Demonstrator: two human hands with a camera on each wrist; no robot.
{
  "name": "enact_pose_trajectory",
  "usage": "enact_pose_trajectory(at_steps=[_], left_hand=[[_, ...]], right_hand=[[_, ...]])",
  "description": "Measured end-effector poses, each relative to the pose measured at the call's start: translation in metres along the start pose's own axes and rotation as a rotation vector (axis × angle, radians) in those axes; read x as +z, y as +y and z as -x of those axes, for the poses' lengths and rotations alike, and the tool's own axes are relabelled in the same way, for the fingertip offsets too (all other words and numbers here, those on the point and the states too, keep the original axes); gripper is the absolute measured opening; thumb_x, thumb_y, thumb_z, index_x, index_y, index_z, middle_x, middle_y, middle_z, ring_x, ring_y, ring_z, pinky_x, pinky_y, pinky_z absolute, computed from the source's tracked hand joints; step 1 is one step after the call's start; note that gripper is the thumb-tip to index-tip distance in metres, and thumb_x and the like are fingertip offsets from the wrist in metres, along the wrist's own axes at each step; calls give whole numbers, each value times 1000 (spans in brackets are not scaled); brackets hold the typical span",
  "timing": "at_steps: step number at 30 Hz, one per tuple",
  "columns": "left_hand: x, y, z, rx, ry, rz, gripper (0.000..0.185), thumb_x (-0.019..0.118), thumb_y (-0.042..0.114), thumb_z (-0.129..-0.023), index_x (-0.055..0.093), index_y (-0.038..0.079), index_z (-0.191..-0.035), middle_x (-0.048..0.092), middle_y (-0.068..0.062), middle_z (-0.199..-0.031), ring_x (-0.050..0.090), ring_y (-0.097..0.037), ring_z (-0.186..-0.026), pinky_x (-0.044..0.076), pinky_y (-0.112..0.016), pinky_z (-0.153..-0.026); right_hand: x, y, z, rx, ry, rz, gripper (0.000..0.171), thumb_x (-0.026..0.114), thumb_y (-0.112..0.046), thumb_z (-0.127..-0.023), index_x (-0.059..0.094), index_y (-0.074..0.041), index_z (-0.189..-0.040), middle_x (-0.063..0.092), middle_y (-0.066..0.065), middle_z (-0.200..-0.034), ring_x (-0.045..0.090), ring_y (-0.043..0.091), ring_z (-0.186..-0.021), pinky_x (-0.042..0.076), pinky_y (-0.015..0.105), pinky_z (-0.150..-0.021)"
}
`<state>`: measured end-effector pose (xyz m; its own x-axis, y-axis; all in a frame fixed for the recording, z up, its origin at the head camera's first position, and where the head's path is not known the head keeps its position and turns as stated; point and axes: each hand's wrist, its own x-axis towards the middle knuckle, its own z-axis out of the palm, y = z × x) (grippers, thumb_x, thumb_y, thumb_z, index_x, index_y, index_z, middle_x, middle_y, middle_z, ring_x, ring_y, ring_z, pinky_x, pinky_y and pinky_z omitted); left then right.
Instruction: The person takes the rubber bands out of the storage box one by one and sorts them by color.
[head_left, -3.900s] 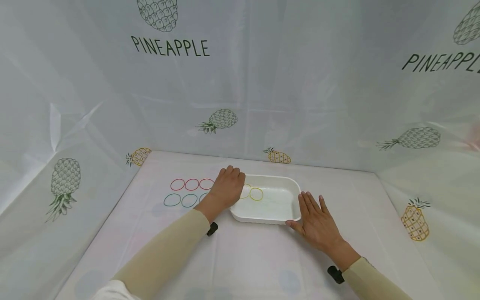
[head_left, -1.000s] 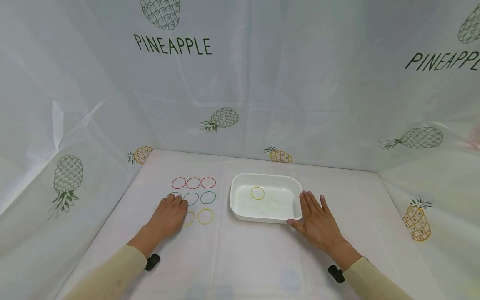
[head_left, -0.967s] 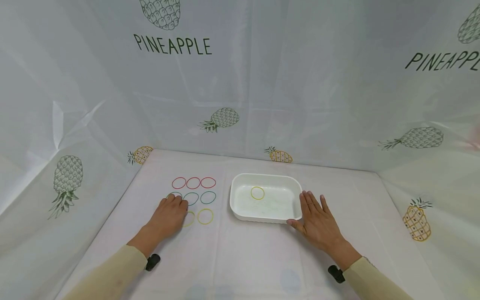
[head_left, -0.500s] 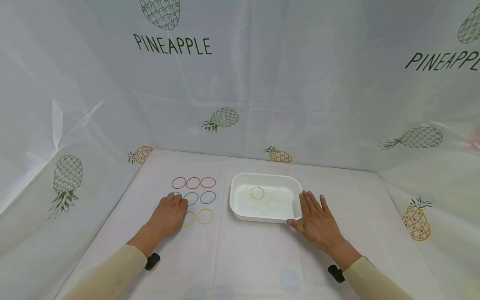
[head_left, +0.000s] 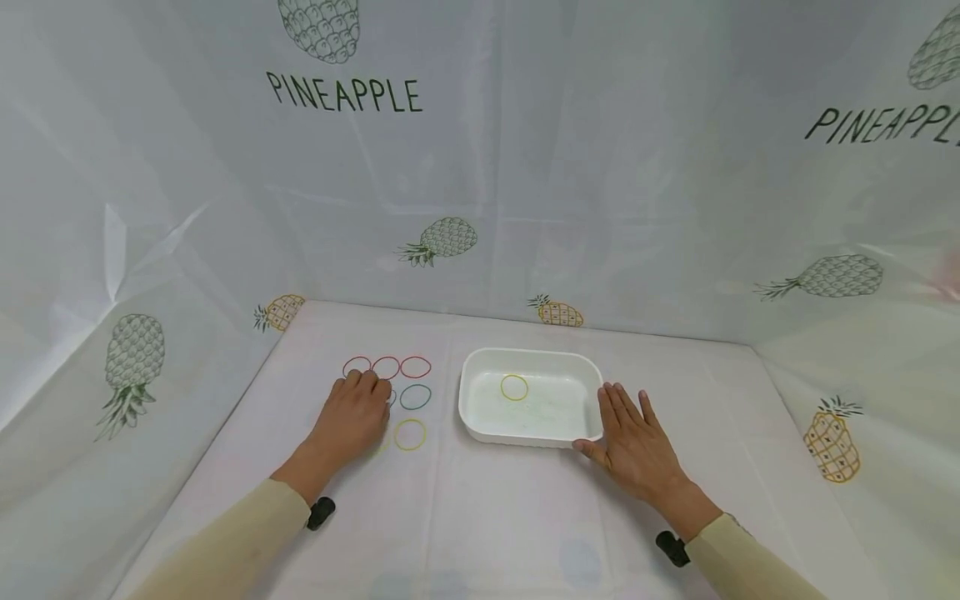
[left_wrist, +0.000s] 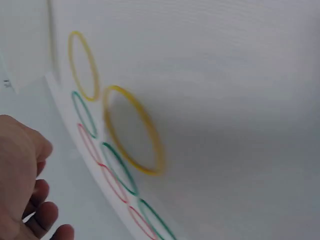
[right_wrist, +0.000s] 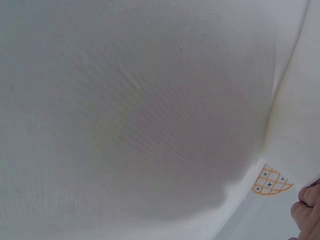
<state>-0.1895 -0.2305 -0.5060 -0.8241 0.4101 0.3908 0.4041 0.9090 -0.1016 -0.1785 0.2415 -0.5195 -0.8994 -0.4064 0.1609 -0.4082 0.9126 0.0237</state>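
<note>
My left hand [head_left: 350,421] hovers over the left end of the rubber-band rows, its fingers loosely curled. Nothing shows between the fingers in the left wrist view, where the hand [left_wrist: 22,175] is at the lower left. Three red rubber bands lie in the back row, three green bands [left_wrist: 120,167] before them, then two yellow bands [left_wrist: 134,131]. From the head, the left hand hides part of the green and yellow rows. A white tray [head_left: 558,404] holds one yellow band [head_left: 514,399]. My right hand [head_left: 637,450] rests with straight fingers at the tray's right side.
A white cloth [head_left: 495,517] covers the table. Pale curtains printed with pineapples [head_left: 448,237] rise at the back and both sides. Dark wrist cameras [head_left: 321,513] sit on both wrists.
A yellow band has passed from the tray to the table row since the oldest frame. The left hand then went left to the green row and has now shifted slightly right and away.
</note>
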Motion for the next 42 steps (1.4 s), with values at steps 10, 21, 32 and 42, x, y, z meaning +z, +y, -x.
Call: enact_pose_trajectory(at_steps=[10,21,32,42], left_hand=[[-13,56,-71,161,23,-53,15,64,20,-104,65,5,-101,60,-9,-95,52,-28,-83,47,-38,-69],[-1,117,-125,289,-194,-21,20,64,29,-106,65,12,-116,61,-3,-110,51,-22,-98,46,-35,-83],[21,135,-142,322,-351,-57,31,65,36,-105,63,17,-129,62,-1,-122,53,-22,-113,48,-37,-97],[33,146,-142,354,-424,-150,22,53,22,-111,66,17,-128,64,0,-120,52,-18,-106,47,-32,-86]], right_hand=[[1,-2,-1,-4,-10,6,101,46,-72,-102,30,8,-161,31,26,-168,27,40,-159,11,60,-129],[-2,-2,-2,3,-14,10,102,46,-72,-101,29,9,-161,31,26,-168,26,40,-160,9,59,-130],[-2,-1,-1,6,-10,17,101,45,-72,-102,31,9,-160,32,26,-168,27,40,-159,10,59,-129],[-2,0,1,11,-15,25,102,45,-73,-101,31,9,-160,32,26,-167,28,40,-159,11,60,-129]])
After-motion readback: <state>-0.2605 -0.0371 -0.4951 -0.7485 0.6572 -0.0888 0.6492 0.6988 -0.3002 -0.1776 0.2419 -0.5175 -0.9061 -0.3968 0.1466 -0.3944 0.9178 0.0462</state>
